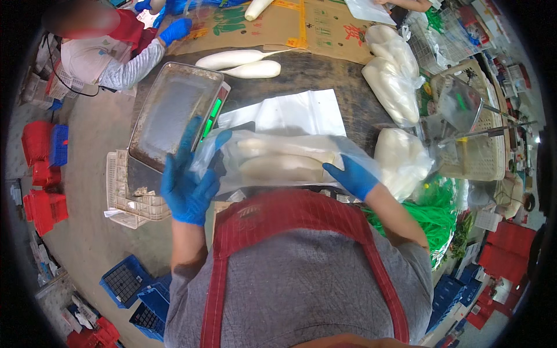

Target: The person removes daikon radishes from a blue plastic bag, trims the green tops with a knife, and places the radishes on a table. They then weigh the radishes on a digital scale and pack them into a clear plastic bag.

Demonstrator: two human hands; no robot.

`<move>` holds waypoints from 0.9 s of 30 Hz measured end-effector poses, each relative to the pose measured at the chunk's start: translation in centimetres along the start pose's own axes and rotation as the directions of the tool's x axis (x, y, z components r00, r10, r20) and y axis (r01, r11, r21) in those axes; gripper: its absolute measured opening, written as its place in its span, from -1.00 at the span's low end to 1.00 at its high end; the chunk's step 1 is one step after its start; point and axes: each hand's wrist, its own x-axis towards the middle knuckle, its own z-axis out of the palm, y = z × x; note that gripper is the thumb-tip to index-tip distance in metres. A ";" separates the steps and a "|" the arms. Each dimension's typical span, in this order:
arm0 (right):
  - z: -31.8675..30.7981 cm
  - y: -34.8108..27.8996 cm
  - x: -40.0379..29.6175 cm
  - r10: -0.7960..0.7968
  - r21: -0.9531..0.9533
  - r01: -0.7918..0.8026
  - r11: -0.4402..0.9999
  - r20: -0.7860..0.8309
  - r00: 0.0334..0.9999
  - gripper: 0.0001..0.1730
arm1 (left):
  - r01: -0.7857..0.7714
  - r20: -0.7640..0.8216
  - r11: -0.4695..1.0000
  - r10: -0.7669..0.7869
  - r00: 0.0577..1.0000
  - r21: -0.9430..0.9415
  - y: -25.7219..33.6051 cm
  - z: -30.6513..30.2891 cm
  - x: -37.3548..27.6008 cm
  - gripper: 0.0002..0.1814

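Observation:
A clear plastic bag point(283, 176) with two white radishes point(283, 167) inside lies sideways in front of my apron. My right hand point(354, 176), in a blue glove, grips the bag's right end, thumb on top and the other fingers hidden. At the left end, my gloved left hand point(189, 187) has its fingers spread against the loose plastic; one blue fingertip shows beyond the film. Whether it pinches the film is unclear. Just beyond the bag are flat white plastic bags point(300, 111). A weighing scale point(174, 113) with lit green displays stands beside my left fingers.
Two bare radishes point(252, 69) lie further back, before a cardboard sheet point(261, 30). Bagged radishes point(391, 82) line the right side, near a plastic basket point(491, 152) and green netting point(435, 217). A co-worker point(126, 56) stands at far left; another person's arm point(409, 4) shows at top right.

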 end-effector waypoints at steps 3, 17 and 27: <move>-1.6 0.0 -1.0 -0.238 -0.150 0.214 0.965 -0.169 0.956 -0.28 | -0.058 0.032 0.998 0.057 0.998 0.017 0.3 1.5 0.1 -0.12; -4.9 -5.8 14.9 -0.358 0.398 0.378 0.836 -0.126 0.925 -0.70 | 0.130 -0.071 0.975 -0.119 0.990 0.181 -1.1 -1.6 2.7 -0.19; 7.8 -1.9 32.2 -0.212 -0.309 0.144 0.940 -0.199 0.957 -0.21 | 0.145 -0.214 0.963 -0.096 0.972 0.228 -0.6 -1.9 3.0 -0.24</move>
